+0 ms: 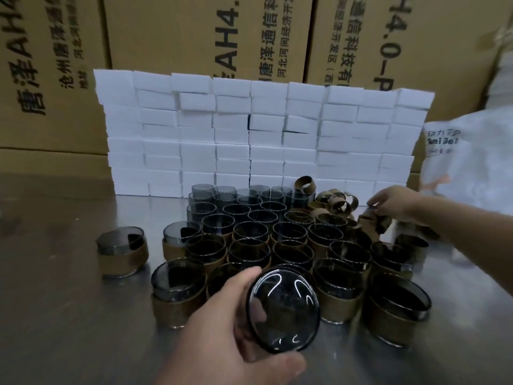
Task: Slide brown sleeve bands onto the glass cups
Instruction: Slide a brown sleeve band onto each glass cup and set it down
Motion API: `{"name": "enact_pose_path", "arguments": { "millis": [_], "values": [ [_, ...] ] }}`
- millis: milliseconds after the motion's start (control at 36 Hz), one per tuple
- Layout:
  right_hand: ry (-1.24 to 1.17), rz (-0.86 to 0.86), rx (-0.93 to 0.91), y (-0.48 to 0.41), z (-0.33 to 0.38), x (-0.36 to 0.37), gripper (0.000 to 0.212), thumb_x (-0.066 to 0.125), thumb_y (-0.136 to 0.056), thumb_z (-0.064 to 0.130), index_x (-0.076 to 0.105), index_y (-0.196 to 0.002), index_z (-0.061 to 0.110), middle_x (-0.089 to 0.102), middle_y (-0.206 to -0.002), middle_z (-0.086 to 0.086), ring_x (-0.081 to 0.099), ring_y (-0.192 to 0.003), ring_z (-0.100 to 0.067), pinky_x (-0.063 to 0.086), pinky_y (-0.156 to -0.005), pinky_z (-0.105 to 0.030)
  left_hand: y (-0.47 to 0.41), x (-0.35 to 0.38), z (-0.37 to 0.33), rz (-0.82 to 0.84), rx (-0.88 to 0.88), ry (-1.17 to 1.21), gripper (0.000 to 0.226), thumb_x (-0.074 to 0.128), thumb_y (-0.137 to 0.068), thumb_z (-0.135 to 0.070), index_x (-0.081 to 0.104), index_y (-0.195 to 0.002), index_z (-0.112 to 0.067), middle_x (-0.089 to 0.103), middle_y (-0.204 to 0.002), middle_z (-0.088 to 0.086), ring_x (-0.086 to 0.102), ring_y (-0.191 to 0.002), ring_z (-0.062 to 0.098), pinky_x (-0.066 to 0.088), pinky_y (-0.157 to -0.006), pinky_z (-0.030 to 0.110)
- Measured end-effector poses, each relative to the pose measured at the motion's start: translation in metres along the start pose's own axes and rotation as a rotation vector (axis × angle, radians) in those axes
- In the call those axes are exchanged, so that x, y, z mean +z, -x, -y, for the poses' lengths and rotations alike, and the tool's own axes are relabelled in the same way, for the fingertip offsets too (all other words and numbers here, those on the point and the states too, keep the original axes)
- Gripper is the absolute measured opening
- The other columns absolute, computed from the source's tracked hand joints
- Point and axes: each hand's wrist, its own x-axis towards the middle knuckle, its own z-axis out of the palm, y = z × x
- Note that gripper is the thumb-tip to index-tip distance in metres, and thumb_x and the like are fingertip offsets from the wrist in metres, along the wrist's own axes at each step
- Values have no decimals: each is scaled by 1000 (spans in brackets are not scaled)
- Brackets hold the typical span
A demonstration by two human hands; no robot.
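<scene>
Gripping one bare glass cup [283, 304], the left hand [222, 323] nears dozens of cups [251, 232]; right hand [394, 202] among loose bands [337, 202], grip unclear.

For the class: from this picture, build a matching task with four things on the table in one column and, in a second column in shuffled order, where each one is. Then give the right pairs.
Column A
1. bare glass cup
2. sleeved cup
3. loose sleeve bands
4. white blocks

Column B
a. stacked like a wall at the back of the table
b. piled at the rear right, by the right hand
c. gripped in the left hand, base towards the camera
d. standing alone, left of the cup cluster

Pairs: 1-c, 2-d, 3-b, 4-a
</scene>
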Motion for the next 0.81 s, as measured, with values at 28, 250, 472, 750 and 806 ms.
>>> {"name": "enact_pose_path", "arguments": {
  "millis": [28,250,472,750,806],
  "values": [
    [0,-15,-12,2,1,-2,31,57,-84,0,66,-114,7,64,-117,-14,58,-101,-27,44,-86,-28,-2,0,1,-19,26,-1,90,75,-27,-49,54,-115,-43,60,-82,-27,60,-67,-5,43,-56,9],
    [-198,-231,-95,35,38,-31,42,39,-91,3,52,-131,10,51,-133,-15,51,-100,-27,40,-77,-26,-2,0,6,-62,84,-60,92,68,-36,-59,44,-124,-48,54,-86,-28,57,-74,-5,42,-63,9],
    [-353,-206,-81,71,46,-33,50,59,-87,7,46,-136,7,51,-104,-4,51,-67,-11,40,-44,-23,0,0,4,-27,127,10,96,70,-44,-57,41,-133,-37,61,-109,-23,59,-101,-5,49,-92,25],
    [-747,-320,23,73,52,-25,44,49,-88,4,52,-130,17,55,-121,-11,53,-73,-12,44,-57,-23,-2,1,9,-21,130,-44,91,69,-45,-59,42,-130,-40,58,-100,-16,59,-86,4,51,-85,27],
    [-756,-344,3,75,56,-26,45,50,-87,5,52,-130,19,56,-114,-7,53,-70,-10,43,-51,-21,-4,1,10,-29,135,-37,86,69,-46,-59,44,-127,-41,57,-96,-17,57,-84,3,50,-82,26]
  ]
}}
